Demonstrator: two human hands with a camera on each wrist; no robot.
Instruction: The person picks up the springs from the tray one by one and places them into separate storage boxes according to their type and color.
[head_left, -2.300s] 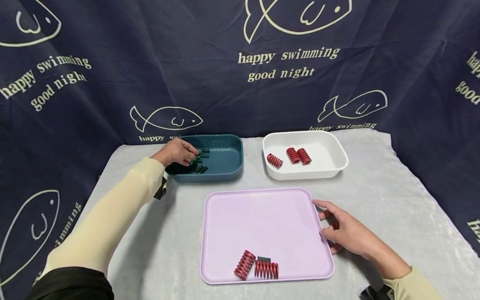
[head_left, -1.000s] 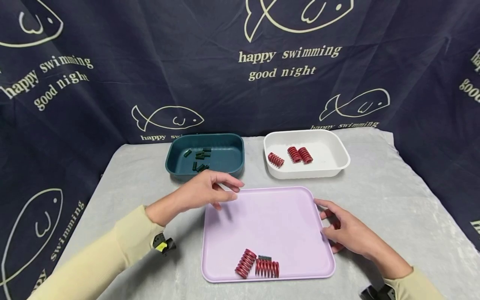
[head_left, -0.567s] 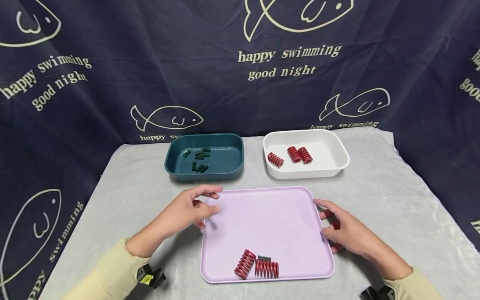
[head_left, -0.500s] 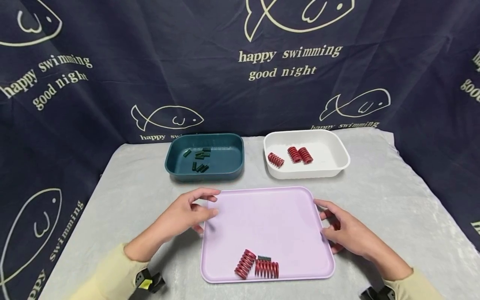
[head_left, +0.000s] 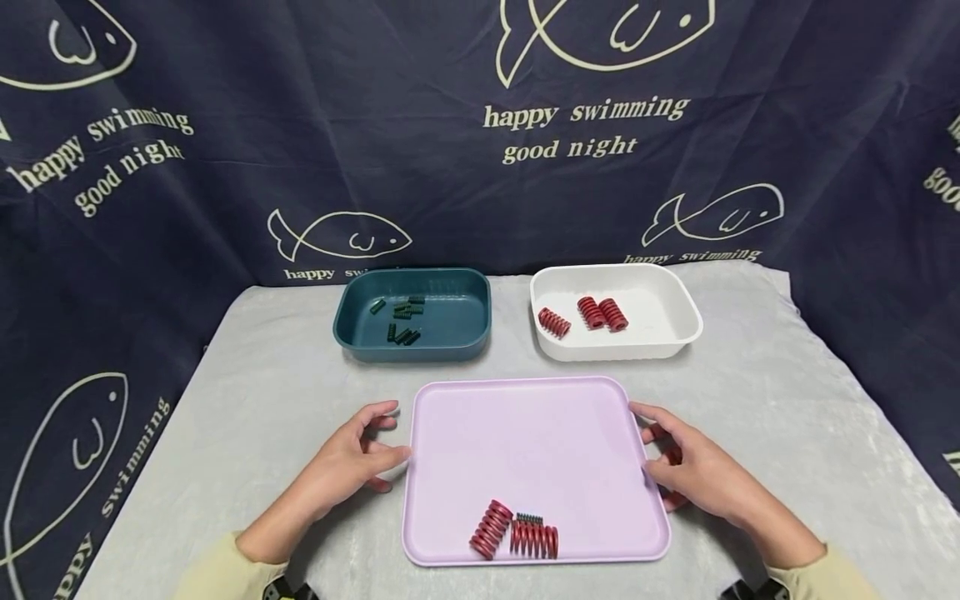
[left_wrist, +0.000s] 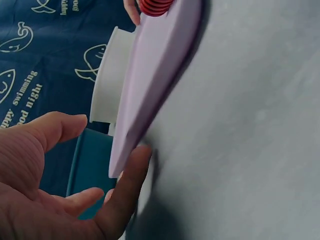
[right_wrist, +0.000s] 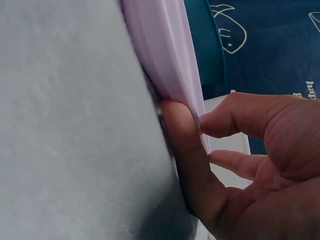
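Note:
A lilac tray (head_left: 525,442) lies flat on the cloth-covered table between my hands. Near its front edge are one slanted red spring (head_left: 491,529), another red spring (head_left: 534,540) lying sideways, and a small dark green spring (head_left: 529,518) just behind that one. My left hand (head_left: 341,467) is beside the tray's left edge, fingers spread and relaxed, holding nothing; its thumb tip is right at the rim. At the opposite side my right hand (head_left: 701,471) pinches the tray's right edge, and the right wrist view shows its fingers (right_wrist: 182,130) on either side of the rim.
Behind the tray, a teal bin (head_left: 412,354) on the left holds several small dark green springs (head_left: 405,312). To its right, a white bin (head_left: 618,350) contains three red springs (head_left: 591,312). A navy fish-print curtain (head_left: 450,167) hangs behind the table.
My left hand has come out of the teal bin, passed over the tray's far left corner and moved down to the left edge. The right hand and tray springs stay put.

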